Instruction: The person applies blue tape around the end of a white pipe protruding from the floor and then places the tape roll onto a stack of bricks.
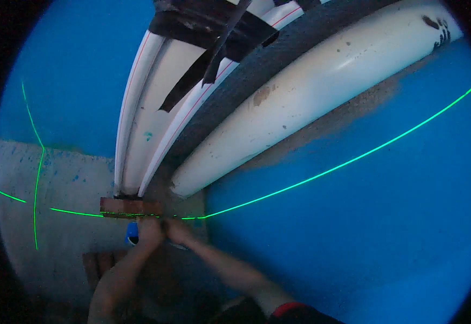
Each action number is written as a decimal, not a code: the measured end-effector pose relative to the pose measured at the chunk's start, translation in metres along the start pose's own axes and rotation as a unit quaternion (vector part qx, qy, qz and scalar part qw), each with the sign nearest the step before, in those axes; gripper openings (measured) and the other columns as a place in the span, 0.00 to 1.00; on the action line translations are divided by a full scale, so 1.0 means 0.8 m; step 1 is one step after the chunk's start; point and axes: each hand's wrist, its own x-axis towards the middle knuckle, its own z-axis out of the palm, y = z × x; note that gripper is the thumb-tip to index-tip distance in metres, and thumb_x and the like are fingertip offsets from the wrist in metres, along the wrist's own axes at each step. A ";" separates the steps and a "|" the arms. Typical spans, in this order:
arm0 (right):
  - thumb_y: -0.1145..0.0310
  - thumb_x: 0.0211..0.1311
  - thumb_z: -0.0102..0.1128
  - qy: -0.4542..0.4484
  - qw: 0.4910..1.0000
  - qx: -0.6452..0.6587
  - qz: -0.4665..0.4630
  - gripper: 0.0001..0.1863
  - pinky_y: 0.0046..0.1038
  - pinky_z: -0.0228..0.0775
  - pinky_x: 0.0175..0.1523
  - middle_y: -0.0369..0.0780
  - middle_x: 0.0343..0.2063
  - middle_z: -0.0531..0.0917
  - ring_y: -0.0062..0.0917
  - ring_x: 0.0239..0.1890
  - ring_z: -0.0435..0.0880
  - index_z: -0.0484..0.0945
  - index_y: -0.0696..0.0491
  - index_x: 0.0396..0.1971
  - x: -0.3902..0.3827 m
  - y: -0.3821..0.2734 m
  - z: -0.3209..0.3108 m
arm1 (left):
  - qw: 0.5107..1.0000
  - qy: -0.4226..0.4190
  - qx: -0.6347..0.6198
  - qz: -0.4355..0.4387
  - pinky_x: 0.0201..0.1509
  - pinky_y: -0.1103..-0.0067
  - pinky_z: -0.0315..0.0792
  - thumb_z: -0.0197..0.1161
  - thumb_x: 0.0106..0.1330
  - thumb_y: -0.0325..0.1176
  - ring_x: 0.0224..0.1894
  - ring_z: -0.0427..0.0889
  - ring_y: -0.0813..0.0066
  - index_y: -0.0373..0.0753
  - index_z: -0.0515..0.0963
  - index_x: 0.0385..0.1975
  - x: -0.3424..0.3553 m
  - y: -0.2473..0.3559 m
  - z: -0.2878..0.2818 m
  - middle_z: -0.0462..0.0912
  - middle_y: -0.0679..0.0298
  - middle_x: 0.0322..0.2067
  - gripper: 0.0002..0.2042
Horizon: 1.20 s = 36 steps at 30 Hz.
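Observation:
My left hand and my right hand are side by side low in the view, almost touching. Both are dark and blurred, so their fingers cannot be made out, nor anything they may hold. Just beyond them lies a reddish-brown block, which looks like brick or wood, with a green light line along its front. A small blue object with a white edge is beside my left hand, partly hidden by it. White channel-shaped lengths with thin red lines end right behind the block.
Black tape wraps the white lengths, its loose ends hanging. A thick white pipe lies along the blue wall at right. Green laser lines cross the wall and grey floor. Another brownish block sits near my left forearm.

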 end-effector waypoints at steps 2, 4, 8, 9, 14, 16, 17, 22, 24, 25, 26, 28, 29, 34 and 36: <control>0.63 0.58 0.50 0.018 0.999 0.016 0.029 0.14 0.44 0.71 0.44 0.50 0.38 0.80 0.46 0.40 0.79 0.77 0.54 0.40 -0.009 0.009 0.000 | 0.999 -0.004 -0.052 0.010 0.51 0.56 0.66 0.59 0.54 0.39 0.38 0.80 0.56 0.40 0.81 0.25 0.000 0.004 0.002 0.80 0.55 0.29 0.10; 0.63 0.58 0.50 0.026 0.998 0.029 0.050 0.14 0.45 0.71 0.44 0.50 0.38 0.80 0.47 0.40 0.79 0.77 0.54 0.40 -0.005 0.008 -0.003 | 0.994 -0.007 -0.106 0.005 0.52 0.55 0.65 0.59 0.53 0.38 0.39 0.80 0.56 0.40 0.80 0.25 -0.002 0.003 0.000 0.80 0.55 0.30 0.09; 0.62 0.57 0.51 -0.025 0.998 -0.023 0.059 0.14 0.43 0.72 0.45 0.50 0.38 0.81 0.44 0.40 0.80 0.80 0.53 0.37 0.003 0.003 -0.021 | 0.992 0.085 -0.024 0.091 0.47 0.59 0.66 0.59 0.51 0.35 0.39 0.79 0.58 0.40 0.81 0.25 -0.002 -0.005 0.005 0.80 0.55 0.31 0.07; 0.62 0.57 0.52 -0.040 0.997 -0.034 0.063 0.14 0.43 0.72 0.45 0.50 0.38 0.81 0.43 0.40 0.81 0.81 0.53 0.37 0.000 0.001 -0.024 | 0.984 0.135 -0.033 0.114 0.45 0.61 0.66 0.58 0.51 0.34 0.39 0.78 0.58 0.40 0.81 0.25 -0.004 -0.001 0.002 0.80 0.56 0.31 0.07; 0.61 0.57 0.52 -0.121 0.983 -0.090 0.103 0.14 0.42 0.72 0.45 0.50 0.39 0.81 0.43 0.41 0.81 0.81 0.54 0.36 0.003 -0.012 -0.036 | 0.997 0.035 -0.029 0.067 0.50 0.61 0.65 0.58 0.51 0.32 0.41 0.78 0.59 0.40 0.82 0.27 -0.006 0.014 -0.024 0.80 0.57 0.32 0.07; 0.62 0.57 0.51 -0.111 0.987 -0.079 0.089 0.14 0.42 0.72 0.45 0.50 0.39 0.81 0.43 0.41 0.81 0.81 0.54 0.36 -0.001 -0.002 -0.035 | 0.998 0.003 -0.030 0.056 0.53 0.61 0.64 0.58 0.51 0.32 0.42 0.78 0.59 0.40 0.82 0.28 -0.006 0.004 -0.015 0.80 0.57 0.33 0.08; 0.63 0.57 0.51 -0.101 0.989 -0.071 0.084 0.14 0.42 0.72 0.45 0.50 0.39 0.81 0.43 0.41 0.81 0.81 0.54 0.36 -0.004 0.003 -0.034 | 1.000 0.005 -0.004 0.030 0.55 0.61 0.64 0.58 0.51 0.32 0.42 0.78 0.59 0.40 0.82 0.28 -0.005 -0.007 0.006 0.80 0.57 0.33 0.08; 0.65 0.57 0.49 -0.038 0.994 -0.051 0.091 0.14 0.42 0.72 0.45 0.51 0.38 0.81 0.43 0.40 0.81 0.80 0.55 0.35 -0.032 0.087 -0.022 | 0.995 -0.008 0.086 0.056 0.58 0.59 0.61 0.57 0.52 0.33 0.45 0.77 0.59 0.41 0.82 0.28 -0.006 -0.005 0.012 0.80 0.58 0.34 0.08; 0.65 0.57 0.49 -0.030 0.992 -0.076 0.100 0.13 0.42 0.72 0.45 0.51 0.38 0.81 0.43 0.39 0.80 0.80 0.56 0.35 -0.035 0.114 -0.027 | 0.988 -0.104 0.091 0.066 0.58 0.57 0.60 0.56 0.53 0.34 0.46 0.76 0.59 0.42 0.82 0.27 0.009 0.003 0.007 0.80 0.58 0.35 0.09; 0.66 0.57 0.49 -0.030 0.991 -0.081 0.098 0.13 0.43 0.72 0.44 0.51 0.38 0.81 0.43 0.39 0.80 0.80 0.56 0.35 -0.033 0.117 -0.025 | 0.977 -0.135 0.144 0.079 0.58 0.57 0.60 0.55 0.55 0.34 0.44 0.77 0.59 0.42 0.83 0.27 0.008 -0.004 0.004 0.81 0.57 0.35 0.09; 0.66 0.57 0.48 -0.029 0.991 -0.088 0.095 0.13 0.43 0.72 0.44 0.51 0.38 0.81 0.43 0.39 0.80 0.80 0.56 0.35 -0.026 0.120 -0.028 | 0.963 -0.162 0.192 0.094 0.58 0.57 0.60 0.54 0.56 0.34 0.42 0.79 0.59 0.43 0.83 0.27 0.008 -0.009 -0.001 0.82 0.57 0.34 0.09; 0.67 0.57 0.48 -0.029 0.991 -0.084 0.103 0.13 0.43 0.72 0.44 0.51 0.37 0.81 0.42 0.38 0.80 0.80 0.56 0.34 -0.032 0.152 -0.022 | 0.956 -0.205 0.188 0.092 0.53 0.56 0.63 0.54 0.60 0.35 0.41 0.79 0.60 0.42 0.83 0.32 0.022 -0.004 0.042 0.83 0.57 0.35 0.10; 0.67 0.57 0.47 -0.024 0.987 -0.099 0.126 0.13 0.43 0.72 0.44 0.51 0.37 0.81 0.42 0.38 0.80 0.80 0.56 0.34 -0.046 0.190 -0.029 | 0.953 -0.193 0.193 0.133 0.52 0.54 0.64 0.54 0.62 0.36 0.41 0.79 0.60 0.42 0.83 0.35 0.032 0.028 0.024 0.83 0.58 0.36 0.11; 0.64 0.63 0.44 -0.032 0.995 -0.076 0.048 0.15 0.40 0.70 0.49 0.55 0.37 0.79 0.44 0.42 0.79 0.76 0.57 0.42 -0.072 0.187 -0.015 | 0.831 -0.285 0.423 0.222 0.44 0.45 0.66 0.53 0.62 0.39 0.45 0.77 0.54 0.41 0.78 0.47 0.020 0.067 -0.001 0.80 0.54 0.42 0.17; 0.63 0.64 0.45 0.013 0.994 -0.061 -0.086 0.15 0.38 0.71 0.48 0.53 0.35 0.79 0.43 0.40 0.79 0.75 0.57 0.42 -0.074 0.124 -0.038 | 0.827 -0.263 0.452 0.207 0.44 0.46 0.66 0.51 0.62 0.40 0.44 0.77 0.54 0.40 0.79 0.46 0.014 0.049 0.015 0.81 0.54 0.41 0.17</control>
